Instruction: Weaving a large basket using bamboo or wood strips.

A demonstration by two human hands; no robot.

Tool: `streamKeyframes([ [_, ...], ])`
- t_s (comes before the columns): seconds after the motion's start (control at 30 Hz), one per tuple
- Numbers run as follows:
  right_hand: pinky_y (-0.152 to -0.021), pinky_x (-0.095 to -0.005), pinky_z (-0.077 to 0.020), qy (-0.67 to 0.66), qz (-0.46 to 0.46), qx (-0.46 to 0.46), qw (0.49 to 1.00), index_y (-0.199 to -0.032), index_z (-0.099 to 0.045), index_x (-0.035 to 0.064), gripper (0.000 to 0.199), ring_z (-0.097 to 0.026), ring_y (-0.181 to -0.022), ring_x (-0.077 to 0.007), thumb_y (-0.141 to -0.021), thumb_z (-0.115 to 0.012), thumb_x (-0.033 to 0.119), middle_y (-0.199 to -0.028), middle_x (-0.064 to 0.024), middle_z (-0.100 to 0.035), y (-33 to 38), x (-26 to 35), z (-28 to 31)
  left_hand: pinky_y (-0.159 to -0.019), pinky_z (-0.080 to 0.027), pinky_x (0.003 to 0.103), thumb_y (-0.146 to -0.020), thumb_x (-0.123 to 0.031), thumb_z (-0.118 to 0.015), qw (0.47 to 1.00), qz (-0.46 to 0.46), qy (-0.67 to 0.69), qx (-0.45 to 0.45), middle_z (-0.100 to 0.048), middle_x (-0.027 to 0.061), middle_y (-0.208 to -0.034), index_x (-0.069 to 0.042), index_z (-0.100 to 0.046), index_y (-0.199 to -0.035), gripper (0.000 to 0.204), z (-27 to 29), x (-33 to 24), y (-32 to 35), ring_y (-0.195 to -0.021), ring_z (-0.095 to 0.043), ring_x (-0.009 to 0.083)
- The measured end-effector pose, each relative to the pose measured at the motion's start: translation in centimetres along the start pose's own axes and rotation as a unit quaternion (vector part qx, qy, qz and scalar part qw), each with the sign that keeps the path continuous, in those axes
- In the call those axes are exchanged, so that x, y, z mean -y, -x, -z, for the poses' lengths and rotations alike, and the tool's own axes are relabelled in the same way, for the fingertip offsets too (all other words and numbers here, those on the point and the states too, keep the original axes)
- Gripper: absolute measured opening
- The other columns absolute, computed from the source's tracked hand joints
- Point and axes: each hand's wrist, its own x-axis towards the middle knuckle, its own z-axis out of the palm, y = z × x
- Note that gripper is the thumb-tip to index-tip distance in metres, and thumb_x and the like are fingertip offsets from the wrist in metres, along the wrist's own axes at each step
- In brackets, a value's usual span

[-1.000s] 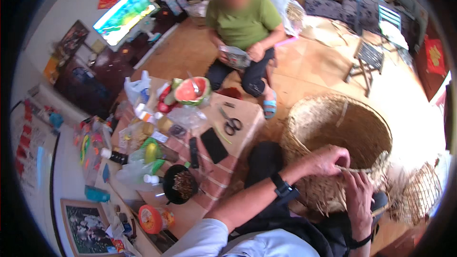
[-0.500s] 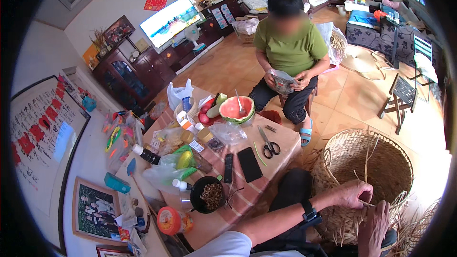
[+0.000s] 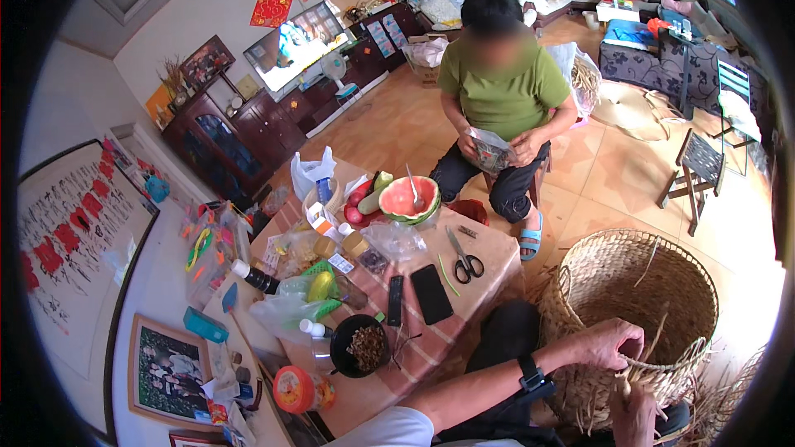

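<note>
The largest thing near the worker is the table (image 3: 484,242), which is covered with a pinkish cloth with pale stripes and is crowded on its left part. Beyond it, a seated person in a green shirt (image 3: 505,87) holds a transparent bag (image 3: 490,151) with both hands above the lap. Next in size is the round woven basket (image 3: 596,273), made of dry plant strips; it stands upright at the right of the table, close in front of the worker, with its mouth up. Behind the basket, to the right, a folding stool (image 3: 702,156) stands on the tiled floor.

On the far edge of the table there is a hollowed watermelon half (image 3: 403,200). Nearer, a black bowl (image 3: 341,349) contains small brown pieces.

The left hand (image 3: 614,342) is at the near rim of the basket, its thumb and forefinger bent toward each other. The right hand (image 3: 633,414) is just below it, outside the basket wall, with the fingers curled beside some strip ends. The two hands are very near to each other; whether either one grips a strip, I cannot tell.

Smaller still are the black smartphone (image 3: 431,294) and, beside it, the dark-handled scissors (image 3: 468,265). The thinnest thing is a green strip (image 3: 448,276), lying between these two.
</note>
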Motion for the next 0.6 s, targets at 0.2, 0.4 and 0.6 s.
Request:
streamKeyframes([
  [0.2,-0.075,-0.0513,-0.0500,-0.056,0.102,-0.013,0.993,-0.100,-0.067,-0.0018,0.014,-0.060,-0.083,-0.0439,-0.093,-0.071,0.009,-0.093,-0.0221,-0.063,-0.9,2.8,4.2,-0.071,-0.053,0.035,-0.074,-0.003,-0.074,1.000,0.003,-0.006,-0.001,-0.069,0.0075,-0.080,0.000,-0.065,-0.092,0.021,0.1,0.4,-0.2,-0.076,-0.066,0.0164],
  [0.4,-0.059,-0.0293,-0.0459,-0.187,0.011,0.196,0.962,-0.111,-0.064,0.0045,0.014,-0.059,-0.068,-0.0131,-0.102,-0.070,0.013,-0.079,-0.0051,-0.063,4.6,-2.5,3.0,-0.072,-0.053,0.035,-0.073,-0.003,-0.075,1.000,0.005,0.000,0.017,-0.070,0.0077,-0.083,0.000,-0.065,-0.093,0.022,0.1,0.0,-0.5,-0.077,-0.066,0.0167],
  [0.6,-0.064,-0.0302,-0.0492,-0.428,-0.272,0.321,0.800,-0.105,-0.061,0.0024,0.020,-0.061,-0.069,-0.0119,-0.100,-0.073,0.017,-0.083,-0.0054,-0.068,6.8,-2.1,8.2,-0.073,-0.054,0.035,-0.074,-0.002,-0.076,1.000,-0.003,-0.007,0.010,-0.070,0.0079,-0.083,0.000,-0.065,-0.094,0.023,0.4,0.3,-0.2,-0.079,-0.067,0.0166],
])
